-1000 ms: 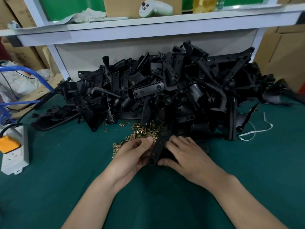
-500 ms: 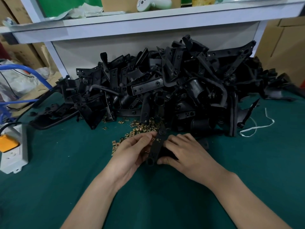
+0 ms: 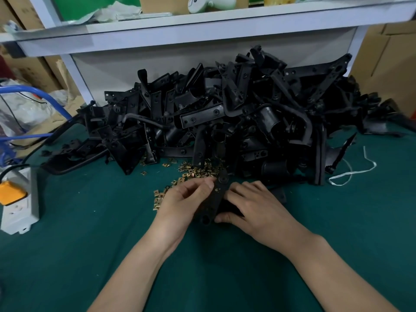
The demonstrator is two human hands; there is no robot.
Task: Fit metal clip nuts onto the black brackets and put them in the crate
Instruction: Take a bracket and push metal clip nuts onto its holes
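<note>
Right hand (image 3: pixel 254 206) grips black bracket (image 3: pixel 215 199) steady; left hand (image 3: pixel 186 199) fingers pinch its edge, clip nut unseen. Advice: slide nut square over hole.

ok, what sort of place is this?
Probably a small factory or workshop assembly bench: a big heap of black brackets, loose clip nuts on the green table cover, and cardboard boxes around. The left hand and right hand hold one bracket.
</note>
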